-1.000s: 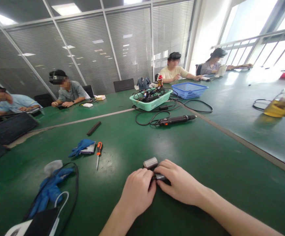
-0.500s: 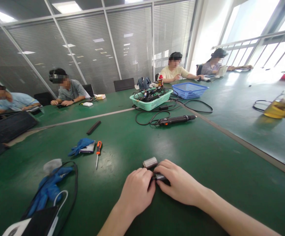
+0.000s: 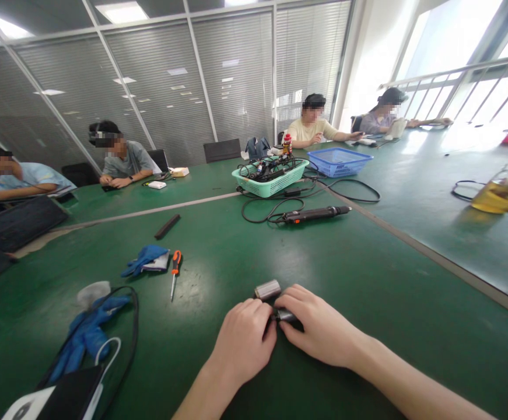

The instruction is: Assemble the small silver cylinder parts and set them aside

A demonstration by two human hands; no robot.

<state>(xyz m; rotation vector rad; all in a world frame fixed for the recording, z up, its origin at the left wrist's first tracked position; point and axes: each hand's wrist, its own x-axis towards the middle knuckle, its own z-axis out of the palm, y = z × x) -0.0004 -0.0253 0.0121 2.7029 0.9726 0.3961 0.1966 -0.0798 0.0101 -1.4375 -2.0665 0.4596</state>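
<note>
Low over the table in front of me, a small metal cylinder (image 3: 285, 315) shows between my hands. My right hand (image 3: 319, 324) curls over it from the right, thumb below and fingers above. From the other side my left hand (image 3: 245, 335) pinches its dark left end; the fingers cover most of that end. Just beyond my fingertips a second, ribbed silver metal cylinder (image 3: 267, 290) lies on its side. Left of my hands rests a screwdriver (image 3: 176, 265) with an orange and black handle.
Blue gloves (image 3: 83, 338) and a white device with a cable (image 3: 56, 396) lie at left. Farther off are a black bar (image 3: 167, 226), a corded electric screwdriver (image 3: 315, 215), a green basket (image 3: 271, 185), a blue basket (image 3: 340, 163) and a jar (image 3: 501, 189). Several people sit around the table.
My hands and the metal cylinder stay almost in place. Across the table at left, two people have shifted their arms slightly.
</note>
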